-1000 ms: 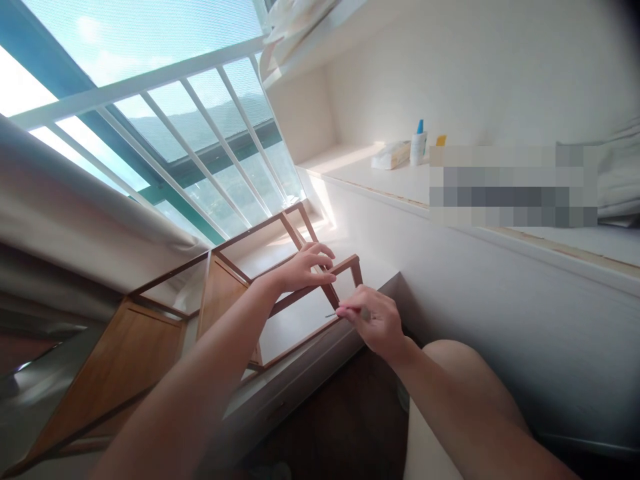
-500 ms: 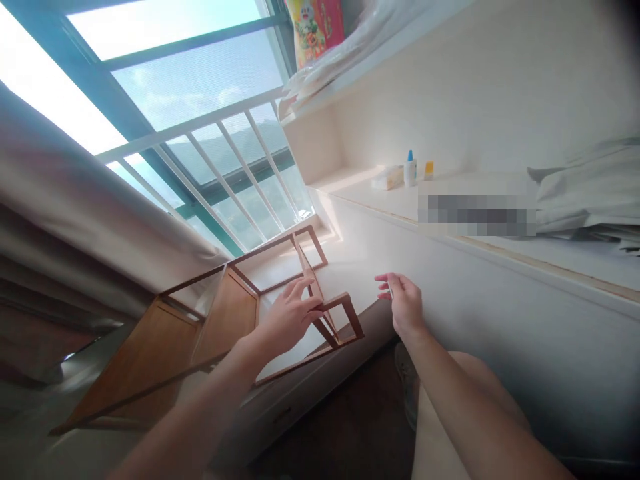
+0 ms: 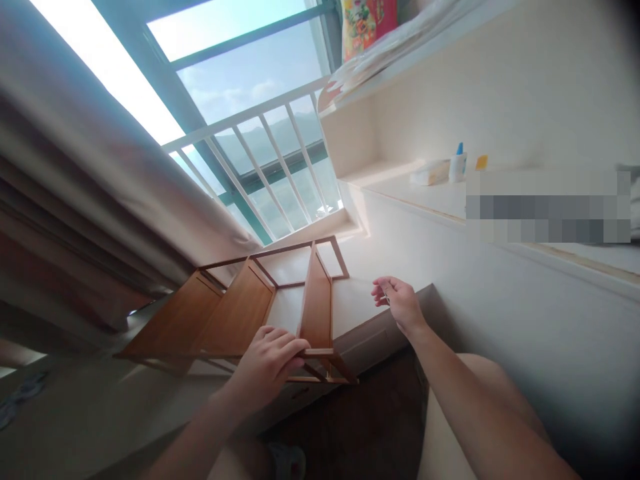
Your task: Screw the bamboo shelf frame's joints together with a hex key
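Note:
A brown wooden shelf rack (image 3: 237,307) with several flat boards and a slim frame slants across the left and middle of the view. My left hand (image 3: 273,353) is wrapped over the rack's near rail, fingers on top and thumb towards the board nearest me. To the right, apart from the rack, my right hand (image 3: 403,303) hangs in the air with its fingers curled and pinched together. Something small may be between those fingertips, too small to name.
Behind the rack are a window with a white railing (image 3: 250,120) and a grey-beige curtain (image 3: 95,167). On the right, a white ledge (image 3: 395,190) carries a small box (image 3: 430,173) and a blue-capped bottle (image 3: 457,167). A colourful bag (image 3: 367,27) lies above. Dark floor is below.
The rack has swung, its near end moving down and its boards showing more broadly. My left hand has moved down and left with the rail. My right hand's fingers are curled closer.

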Tool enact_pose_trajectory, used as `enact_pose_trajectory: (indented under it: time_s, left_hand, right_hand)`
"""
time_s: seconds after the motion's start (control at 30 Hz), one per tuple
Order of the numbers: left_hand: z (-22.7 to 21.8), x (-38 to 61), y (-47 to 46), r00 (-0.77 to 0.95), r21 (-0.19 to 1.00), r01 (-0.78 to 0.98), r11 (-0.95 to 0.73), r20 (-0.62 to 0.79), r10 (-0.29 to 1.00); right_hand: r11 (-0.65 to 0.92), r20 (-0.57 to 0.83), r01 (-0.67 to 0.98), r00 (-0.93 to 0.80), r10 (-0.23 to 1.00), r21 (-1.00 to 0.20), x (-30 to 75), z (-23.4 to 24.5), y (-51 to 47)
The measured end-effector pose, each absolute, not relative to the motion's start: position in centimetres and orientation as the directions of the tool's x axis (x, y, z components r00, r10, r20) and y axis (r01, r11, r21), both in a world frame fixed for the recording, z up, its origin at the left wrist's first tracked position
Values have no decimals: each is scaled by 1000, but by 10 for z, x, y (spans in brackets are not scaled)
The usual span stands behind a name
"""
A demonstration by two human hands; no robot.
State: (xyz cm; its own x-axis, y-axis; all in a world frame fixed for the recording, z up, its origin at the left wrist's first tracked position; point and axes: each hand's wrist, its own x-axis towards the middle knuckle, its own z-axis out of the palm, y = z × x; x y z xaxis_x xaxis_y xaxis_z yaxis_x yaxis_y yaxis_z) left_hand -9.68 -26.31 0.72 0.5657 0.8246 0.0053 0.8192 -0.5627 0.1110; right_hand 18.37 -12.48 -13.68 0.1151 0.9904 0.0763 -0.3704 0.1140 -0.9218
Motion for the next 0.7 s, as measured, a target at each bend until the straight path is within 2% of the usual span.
enact_pose_trajectory:
  time_s: [0.13, 0.27, 0.4, 0.6, 0.7]
  left_hand:
    - [8, -128, -286, 604, 150, 789, -596, -16, 797]
    - [4, -152, -310, 584, 162, 803, -574, -20, 811]
    - [-7, -170, -329, 538, 199, 813, -547, 99, 837]
    - [-15, -175, -349, 457, 199, 842, -502, 234, 858]
    - [-18, -179, -363, 312, 179, 902, -392, 358, 880]
  right_hand:
    - [39, 39, -406, 9, 999, -913, 162, -137, -116]
    - [27, 12, -467, 35, 999, -884, 141, -135, -104]
    - [-14, -36, -493, 35, 999, -870, 127, -128, -89]
    - [6, 31, -537, -38, 999, -843, 114, -120, -73]
    - [26, 57, -494, -47, 997, -869, 108, -120, -69]
